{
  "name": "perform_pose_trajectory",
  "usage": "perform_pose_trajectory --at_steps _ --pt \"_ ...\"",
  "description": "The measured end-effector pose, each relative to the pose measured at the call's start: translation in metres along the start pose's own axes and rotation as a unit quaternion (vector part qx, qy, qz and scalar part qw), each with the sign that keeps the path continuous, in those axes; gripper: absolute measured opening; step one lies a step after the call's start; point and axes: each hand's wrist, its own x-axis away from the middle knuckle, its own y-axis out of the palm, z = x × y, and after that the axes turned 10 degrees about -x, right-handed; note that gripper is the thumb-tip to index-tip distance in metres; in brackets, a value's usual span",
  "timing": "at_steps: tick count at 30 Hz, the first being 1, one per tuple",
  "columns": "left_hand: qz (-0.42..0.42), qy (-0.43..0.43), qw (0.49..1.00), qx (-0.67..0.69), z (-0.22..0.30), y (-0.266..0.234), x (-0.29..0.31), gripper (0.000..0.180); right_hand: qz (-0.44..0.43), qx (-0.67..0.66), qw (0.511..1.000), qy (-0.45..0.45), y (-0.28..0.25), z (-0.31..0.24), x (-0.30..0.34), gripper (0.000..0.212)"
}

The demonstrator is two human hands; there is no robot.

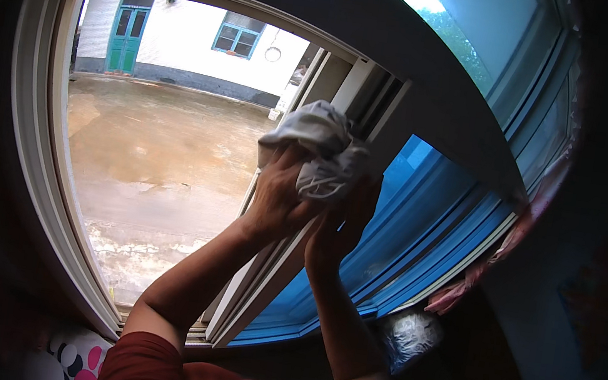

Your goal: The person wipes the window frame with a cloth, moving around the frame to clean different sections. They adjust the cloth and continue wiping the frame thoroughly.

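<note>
A crumpled pale grey-white cloth (318, 131) is bunched up against the upright white frame (361, 89) at the middle of the window. My left hand (279, 198) grips this cloth from below, its fingers partly hidden in the folds. Just to the right, my right hand (341, 230) is raised beside the frame with its fingers stretched upward. Part of the cloth overlaps its fingertips, and whether they press on the cloth or on the frame cannot be made out.
On the left, the window opening looks onto a wet yard (163, 139) and a white building with a green door (125, 39). Blue-tinted panes (403, 204) fill the right side. A pink curtain (470, 279) hangs there, above a shiny silvery bundle (411, 337). Spotted fabric (74, 360) shows at lower left.
</note>
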Motion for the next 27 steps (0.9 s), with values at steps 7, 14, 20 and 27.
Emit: perform_pose_trajectory --at_steps 7,14,20,27 --pt "-0.096 -0.030 0.994 -0.044 -0.017 -0.015 0.119 0.042 0.035 -0.002 0.999 -0.021 0.007 -0.002 0.013 0.045" --pt "-0.074 0.046 0.996 0.008 -0.029 -0.011 0.027 0.037 -0.003 0.061 0.998 -0.035 0.001 0.007 0.025 0.054" --pt "-0.021 0.030 0.996 0.084 -0.029 -0.004 -0.063 0.053 0.008 -0.014 1.000 0.010 0.012 0.004 0.021 0.061" --pt "-0.038 0.022 0.999 0.021 -0.030 -0.006 0.047 0.050 0.009 0.083 0.996 -0.022 0.000 0.009 0.030 0.055"
